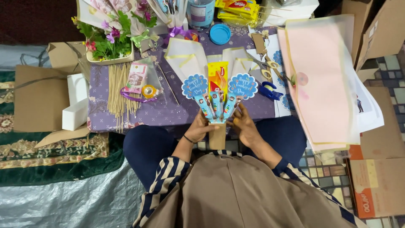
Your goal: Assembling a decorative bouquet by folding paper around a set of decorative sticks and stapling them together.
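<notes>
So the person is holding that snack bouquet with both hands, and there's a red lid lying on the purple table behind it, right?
Nearly. The head view shows the left hand and right hand holding the snack bouquet, but the lid on the purple table is blue, not red.

Skewers [119,89] left of snack bouquet [218,98], scissors [265,66] right, on table [168,110]

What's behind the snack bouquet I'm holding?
Behind the snack bouquet lies folded cream wrapping paper on the purple table. The left hand and right hand grip its base. The paper's middle is covered.
</notes>
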